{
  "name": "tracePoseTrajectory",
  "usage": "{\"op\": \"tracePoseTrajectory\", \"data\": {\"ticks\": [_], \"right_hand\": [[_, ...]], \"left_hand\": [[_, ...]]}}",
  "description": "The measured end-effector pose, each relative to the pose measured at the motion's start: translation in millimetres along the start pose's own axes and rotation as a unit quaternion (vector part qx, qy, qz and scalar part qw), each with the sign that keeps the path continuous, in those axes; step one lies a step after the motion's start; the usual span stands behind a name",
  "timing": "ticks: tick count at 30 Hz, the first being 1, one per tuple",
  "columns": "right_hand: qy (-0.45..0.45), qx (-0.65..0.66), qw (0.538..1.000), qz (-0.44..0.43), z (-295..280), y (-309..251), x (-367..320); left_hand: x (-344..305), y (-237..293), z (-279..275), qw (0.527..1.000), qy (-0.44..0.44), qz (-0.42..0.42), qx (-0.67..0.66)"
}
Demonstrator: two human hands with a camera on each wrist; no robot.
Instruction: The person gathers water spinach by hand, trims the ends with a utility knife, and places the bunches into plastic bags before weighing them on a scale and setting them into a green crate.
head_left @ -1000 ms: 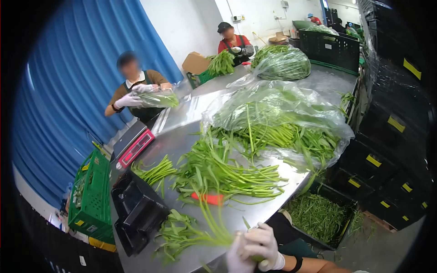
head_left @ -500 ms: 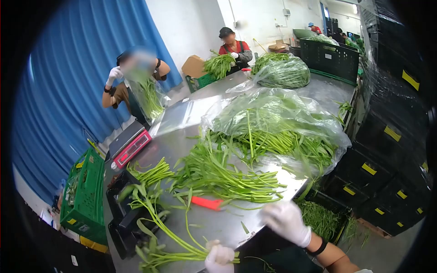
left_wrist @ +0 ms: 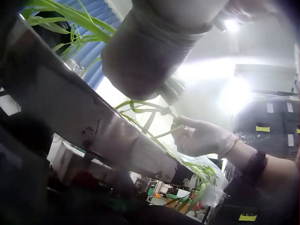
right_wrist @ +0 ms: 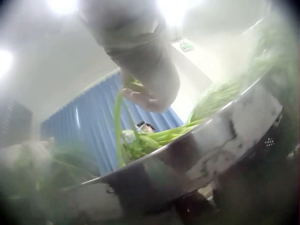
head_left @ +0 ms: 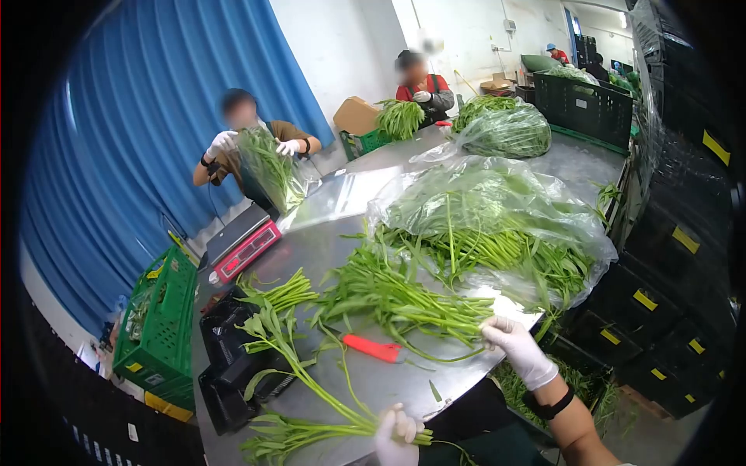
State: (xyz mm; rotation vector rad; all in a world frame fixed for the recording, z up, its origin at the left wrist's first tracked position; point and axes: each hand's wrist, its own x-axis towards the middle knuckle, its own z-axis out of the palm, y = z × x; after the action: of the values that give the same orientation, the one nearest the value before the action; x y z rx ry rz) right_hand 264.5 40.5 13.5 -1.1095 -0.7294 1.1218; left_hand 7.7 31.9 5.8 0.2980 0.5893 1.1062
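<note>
My gloved left hand [head_left: 398, 436], low in the head view, grips a small bunch of water spinach [head_left: 342, 410] by its stems. The leaves of that bunch reach left over the metal table [head_left: 435, 404]. Farther right, my gloved right hand [head_left: 517, 349] pinches stem ends at the near right edge of a loose water spinach pile [head_left: 388, 295]. In the right wrist view, green stems [right_wrist: 119, 131] hang from its fingers. A red handle-like object [head_left: 373, 347] lies between the pile and the left hand's bunch.
A large clear bag of greens [head_left: 497, 202] lies behind the pile. Black trays [head_left: 233, 349] and a red scale [head_left: 247, 252] stand left. Beside the table are a green crate [head_left: 159, 326] and stacked black crates [head_left: 668, 256]. A person opposite handles a bagged bunch [head_left: 272, 171].
My hands were together at the bunch; the right has moved away and up to the pile, where it now pinches stems. My left keeps its bunch. The person opposite has shifted their bag.
</note>
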Motion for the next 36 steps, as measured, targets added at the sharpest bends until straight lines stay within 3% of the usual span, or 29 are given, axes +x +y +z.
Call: {"op": "tracePoseTrajectory", "data": {"ticks": [2,4,6,8,10,14,18,20,22,24,25,26,28,29,30,31,32,33,34,36], "right_hand": [[-0.007,-0.154,0.988,0.006,24,5,-18],[-0.071,-0.138,0.986,-0.055,37,38,-34],[-0.077,-0.231,0.967,-0.074,52,36,-57],[-0.104,-0.205,0.963,-0.139,59,48,-70],[-0.134,-0.310,0.917,-0.213,60,51,-76],[-0.129,-0.416,0.862,-0.258,63,39,-80],[-0.089,-0.439,0.845,-0.292,73,43,-85],[-0.080,-0.415,0.861,-0.285,79,45,-87],[-0.031,-0.219,0.940,-0.259,83,54,-87],[0.087,-0.133,0.959,-0.235,83,42,-97],[0.224,-0.220,0.927,-0.207,67,47,-98],[0.323,-0.029,0.931,-0.167,68,22,-94],[0.332,0.244,0.886,-0.213,58,3,-80],[0.230,0.129,0.951,-0.163,54,8,-83],[0.125,0.012,0.986,-0.107,50,16,-86],[-0.064,-0.191,0.976,-0.088,45,20,-86],[-0.175,-0.161,0.967,-0.090,59,19,-80],[-0.235,-0.146,0.958,-0.076,70,27,-75],[-0.264,-0.224,0.921,-0.179,70,51,-66],[-0.248,-0.109,0.962,0.038,84,42,-64]], "left_hand": [[-1,-4,5,0.998,0.034,-0.001,0.053],[1,-5,9,0.992,0.070,0.001,0.106],[3,-5,7,0.983,0.103,-0.001,0.154],[7,-8,-2,0.987,0.102,0.012,0.126],[8,-9,-9,0.984,0.102,0.019,0.142],[1,-6,0,0.966,0.167,0.020,0.197],[-12,-9,3,0.962,0.120,0.053,0.241],[-14,-6,4,0.963,0.141,0.067,0.219],[-15,-5,4,0.969,0.126,0.051,0.207],[-17,-2,4,0.974,0.110,0.036,0.195],[-18,2,7,0.978,0.130,0.032,0.162],[-19,6,8,0.980,0.149,0.027,0.129],[-19,7,-8,0.985,0.100,0.023,0.138],[-19,5,-10,0.982,0.050,0.031,0.181],[-20,2,-13,0.974,-0.001,0.038,0.224],[-20,-2,-15,0.971,0.005,0.020,0.239],[-23,-5,-17,0.970,0.002,0.012,0.243],[-24,-7,-19,0.965,0.006,-0.001,0.262],[-26,-9,-22,0.959,0.009,-0.014,0.282],[-24,-13,-34,0.969,-0.019,-0.014,0.248]]}}
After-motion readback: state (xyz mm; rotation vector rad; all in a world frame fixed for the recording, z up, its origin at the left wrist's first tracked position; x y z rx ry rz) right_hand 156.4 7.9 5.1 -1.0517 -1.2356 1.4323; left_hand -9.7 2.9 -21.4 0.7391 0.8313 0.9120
